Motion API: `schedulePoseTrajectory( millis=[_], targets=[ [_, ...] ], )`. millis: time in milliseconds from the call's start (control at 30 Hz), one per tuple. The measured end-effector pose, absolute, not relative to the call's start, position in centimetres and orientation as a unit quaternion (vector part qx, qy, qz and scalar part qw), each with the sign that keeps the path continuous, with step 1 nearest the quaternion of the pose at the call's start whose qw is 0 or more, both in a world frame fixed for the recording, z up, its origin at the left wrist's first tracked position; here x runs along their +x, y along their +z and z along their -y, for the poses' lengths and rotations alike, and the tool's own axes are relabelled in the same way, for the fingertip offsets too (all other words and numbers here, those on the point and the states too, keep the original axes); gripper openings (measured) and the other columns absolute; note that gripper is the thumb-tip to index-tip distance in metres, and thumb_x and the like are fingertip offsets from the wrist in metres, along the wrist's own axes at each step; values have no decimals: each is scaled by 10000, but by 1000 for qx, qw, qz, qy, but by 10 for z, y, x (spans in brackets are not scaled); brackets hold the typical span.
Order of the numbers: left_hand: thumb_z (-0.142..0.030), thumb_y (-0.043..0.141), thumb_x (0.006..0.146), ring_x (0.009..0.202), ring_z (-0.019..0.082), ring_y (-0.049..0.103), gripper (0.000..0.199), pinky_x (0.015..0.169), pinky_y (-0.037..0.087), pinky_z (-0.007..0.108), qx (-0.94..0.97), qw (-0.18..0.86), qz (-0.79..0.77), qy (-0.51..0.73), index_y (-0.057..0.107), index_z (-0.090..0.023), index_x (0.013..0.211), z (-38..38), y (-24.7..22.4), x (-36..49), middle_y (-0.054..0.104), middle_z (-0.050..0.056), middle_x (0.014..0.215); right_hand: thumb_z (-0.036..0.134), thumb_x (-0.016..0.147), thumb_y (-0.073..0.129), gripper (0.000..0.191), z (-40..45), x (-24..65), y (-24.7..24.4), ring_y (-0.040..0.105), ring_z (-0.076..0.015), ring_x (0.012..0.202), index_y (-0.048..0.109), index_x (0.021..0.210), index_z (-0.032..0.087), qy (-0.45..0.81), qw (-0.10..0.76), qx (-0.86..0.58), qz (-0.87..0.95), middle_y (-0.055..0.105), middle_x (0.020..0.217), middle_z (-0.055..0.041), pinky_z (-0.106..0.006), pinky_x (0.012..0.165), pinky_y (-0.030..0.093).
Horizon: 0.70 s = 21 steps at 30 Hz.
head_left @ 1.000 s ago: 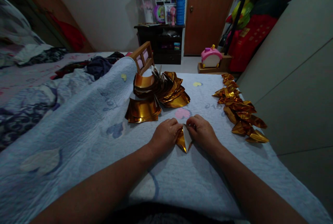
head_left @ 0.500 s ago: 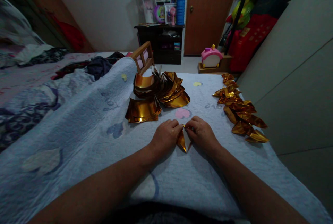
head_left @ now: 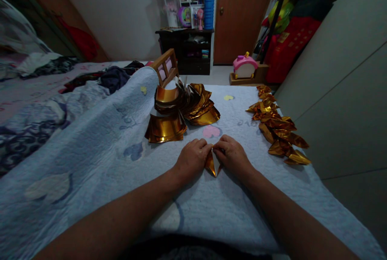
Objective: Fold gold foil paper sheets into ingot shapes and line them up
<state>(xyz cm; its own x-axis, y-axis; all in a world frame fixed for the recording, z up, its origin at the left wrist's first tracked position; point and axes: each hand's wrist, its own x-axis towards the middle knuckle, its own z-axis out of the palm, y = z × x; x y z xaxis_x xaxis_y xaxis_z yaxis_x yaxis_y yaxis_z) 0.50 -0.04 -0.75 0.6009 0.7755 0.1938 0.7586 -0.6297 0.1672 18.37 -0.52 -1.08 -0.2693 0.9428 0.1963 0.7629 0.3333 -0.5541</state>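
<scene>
Between my two hands is a partly folded sheet of gold foil paper (head_left: 211, 165), its lower corner pointing toward me and a pale inner side showing. My left hand (head_left: 193, 157) pinches its upper left edge. On the other side, my right hand (head_left: 232, 153) grips the upper right edge, fingertips close to those of the left. Both hands rest low over the bed cover. Fingers partly hide the top of the fold. Beyond them lies a fanned stack of gold foil sheets (head_left: 167, 127). Off to the right runs a row of folded gold foil pieces (head_left: 278, 125).
A pale blue quilted cover (head_left: 121, 195) with heart patterns spreads under everything, rising into a ridge at left. A wooden rail with pink panels (head_left: 165, 68) stands behind the stack. Farther back are a dark cabinet (head_left: 186, 50), a door (head_left: 236, 18) and a pink toy case (head_left: 244, 67).
Both hands keep their hold on the gold foil paper, with the fingertips drawn slightly closer at its top. The stack and the folded row stay where they were.
</scene>
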Motion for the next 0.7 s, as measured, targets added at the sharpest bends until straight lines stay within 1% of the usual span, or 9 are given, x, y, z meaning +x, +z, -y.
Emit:
schedulePoseTrajectory(
  millis=[167,400,700],
  targets=[
    [-200,549,980,855,205,573,141,766,470,315,892,43,-425,148,685,-188,1018,-1,-10,5,644,43,905,138,888,619,156,4,183,-11,578,-185,825,743,797,166,171,243,-546,783,614,830,-54,-287,737,425],
    [-198,537,982,863,213,568,194,763,465,322,895,34,-426,128,684,-190,1108,-1,-8,4,649,51,930,90,881,586,193,5,184,-11,569,-176,816,754,828,168,168,240,-530,796,624,813,-50,-276,731,411],
    [-184,481,991,896,207,576,237,799,469,321,891,59,-435,119,682,-200,1114,0,-6,5,652,49,957,59,854,577,189,4,187,-10,555,-171,810,731,822,163,183,227,-532,795,619,811,-44,-271,725,394]
  ],
)
